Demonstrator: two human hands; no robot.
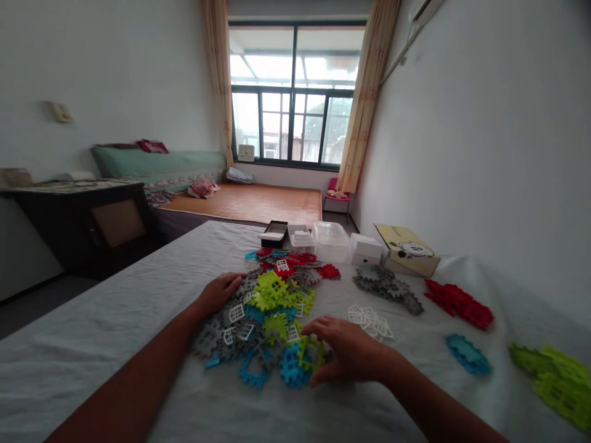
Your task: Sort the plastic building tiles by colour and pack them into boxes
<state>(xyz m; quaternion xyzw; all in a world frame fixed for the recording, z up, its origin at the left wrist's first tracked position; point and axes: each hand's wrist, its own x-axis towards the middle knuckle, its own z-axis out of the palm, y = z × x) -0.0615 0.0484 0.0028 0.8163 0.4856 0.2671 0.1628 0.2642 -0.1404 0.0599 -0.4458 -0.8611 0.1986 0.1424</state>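
Note:
A mixed pile of plastic interlocking building pieces lies on the white cloth. My left hand (222, 291) rests against its far left side, fingers stretched toward grey pieces (207, 337). At the near right, my right hand (344, 347) has its thumb and fingers spread around a lime-green piece (314, 353); I cannot see a firm grip on it. Beside that piece lies a blue piece (294, 366). More lime-green pieces (269, 290), small white window frames (237, 312) and red pieces (302, 258) are scattered through the pile.
Separate groups sit to the right: grey pieces (386, 288), white frames (369, 321), red pieces (459, 303), blue pieces (468, 354) and lime-green pieces (556, 378). Behind stand a black box (275, 232), a clear plastic container (331, 241), a white box (366, 248) and a yellow carton (406, 247).

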